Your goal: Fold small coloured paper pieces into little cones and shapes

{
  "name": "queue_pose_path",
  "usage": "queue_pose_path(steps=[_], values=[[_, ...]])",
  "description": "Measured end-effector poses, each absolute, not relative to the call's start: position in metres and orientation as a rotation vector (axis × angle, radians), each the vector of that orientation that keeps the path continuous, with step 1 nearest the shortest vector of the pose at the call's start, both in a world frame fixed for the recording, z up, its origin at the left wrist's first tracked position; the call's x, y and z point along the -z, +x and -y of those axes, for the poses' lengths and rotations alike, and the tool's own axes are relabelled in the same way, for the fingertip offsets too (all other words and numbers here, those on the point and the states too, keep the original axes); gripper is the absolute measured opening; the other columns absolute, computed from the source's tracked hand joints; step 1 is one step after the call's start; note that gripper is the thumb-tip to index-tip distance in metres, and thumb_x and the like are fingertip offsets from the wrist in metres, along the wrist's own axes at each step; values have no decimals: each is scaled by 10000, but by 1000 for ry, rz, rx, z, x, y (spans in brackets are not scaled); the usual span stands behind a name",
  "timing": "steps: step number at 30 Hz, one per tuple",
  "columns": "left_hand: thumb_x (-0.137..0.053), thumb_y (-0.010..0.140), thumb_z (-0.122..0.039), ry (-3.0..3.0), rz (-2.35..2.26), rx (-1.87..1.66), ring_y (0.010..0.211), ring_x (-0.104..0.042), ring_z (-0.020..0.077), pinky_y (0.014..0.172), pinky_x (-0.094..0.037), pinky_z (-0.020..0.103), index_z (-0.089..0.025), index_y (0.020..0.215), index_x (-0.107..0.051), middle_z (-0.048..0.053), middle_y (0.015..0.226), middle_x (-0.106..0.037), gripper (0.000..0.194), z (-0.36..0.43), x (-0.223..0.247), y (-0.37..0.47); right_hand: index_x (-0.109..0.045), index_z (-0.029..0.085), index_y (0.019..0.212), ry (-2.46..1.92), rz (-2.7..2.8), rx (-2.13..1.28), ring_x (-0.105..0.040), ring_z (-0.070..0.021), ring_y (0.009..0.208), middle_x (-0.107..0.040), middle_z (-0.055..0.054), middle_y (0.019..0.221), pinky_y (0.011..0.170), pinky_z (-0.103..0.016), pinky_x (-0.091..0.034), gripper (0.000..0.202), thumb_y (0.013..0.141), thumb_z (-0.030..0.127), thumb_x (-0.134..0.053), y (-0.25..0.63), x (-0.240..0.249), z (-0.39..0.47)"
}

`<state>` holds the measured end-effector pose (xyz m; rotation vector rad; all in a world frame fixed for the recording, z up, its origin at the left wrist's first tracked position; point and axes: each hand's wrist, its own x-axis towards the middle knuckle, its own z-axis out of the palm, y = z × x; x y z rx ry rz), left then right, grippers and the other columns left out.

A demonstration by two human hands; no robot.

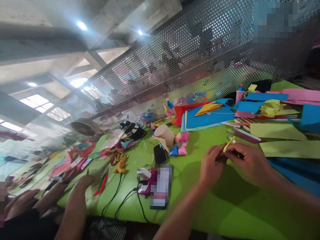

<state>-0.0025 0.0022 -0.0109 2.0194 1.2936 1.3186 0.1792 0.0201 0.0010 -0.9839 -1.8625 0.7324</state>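
Observation:
My left hand (213,164) and my right hand (249,159) meet above the green table, their fingertips almost touching. Between them is a small yellow paper strip (229,144), bent or folded, its upper end sticking up past the fingers. Both hands are closed in a pinch on its lower part, which the fingers hide. Just beyond the hands lie several pens (246,134). Pale yellow paper strips (277,131) lie behind and to the right of my right hand, and blue paper (300,174) is partly under my right forearm's side.
A phone (160,190), a dark phone (160,154), cables and small coloured packets (182,148) lie left of my hands. Blue sheets (202,118) lie at the back by a perforated metal screen (162,64). Further left, another person's arms (75,201) rest near a red-handled tool (102,182).

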Motion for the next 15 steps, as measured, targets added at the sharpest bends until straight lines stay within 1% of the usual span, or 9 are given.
queue_pose_path(steps=[3,6,12,15], values=[[-702,880,-22,1985,-1298,-1300,1034,-736,200,952,-606,328,-224,1345,-730,82,1181,-773,508,-2,10,-2,-713,252,905,-970,1835,-729,-665,-208,791,-741,-27,915,730,-340,-499,202,1020,398,-634,179,-4,-19],[-705,902,-45,1991,-1290,-1288,1043,-734,202,960,-606,333,-222,1349,-726,86,1177,-769,481,-2,9,-2,-718,254,903,-962,1835,-713,-666,-207,791,-738,-24,903,726,-340,-495,217,1023,414,-632,178,-3,-19],[-658,958,-84,2033,-1330,-1281,1080,-732,206,975,-604,344,-246,1393,-695,91,1216,-754,466,1,10,-3,-778,284,1070,-1023,1888,-624,-729,-236,886,-801,-29,1030,765,-353,-511,198,1027,400,-623,178,2,-18],[-667,932,-69,2019,-1344,-1273,1085,-730,209,980,-603,349,-252,1371,-710,89,1221,-755,478,1,11,-2,-766,272,994,-1020,1895,-640,-711,-219,822,-786,-24,967,729,-343,-507,181,1017,391,-631,178,0,-18]])
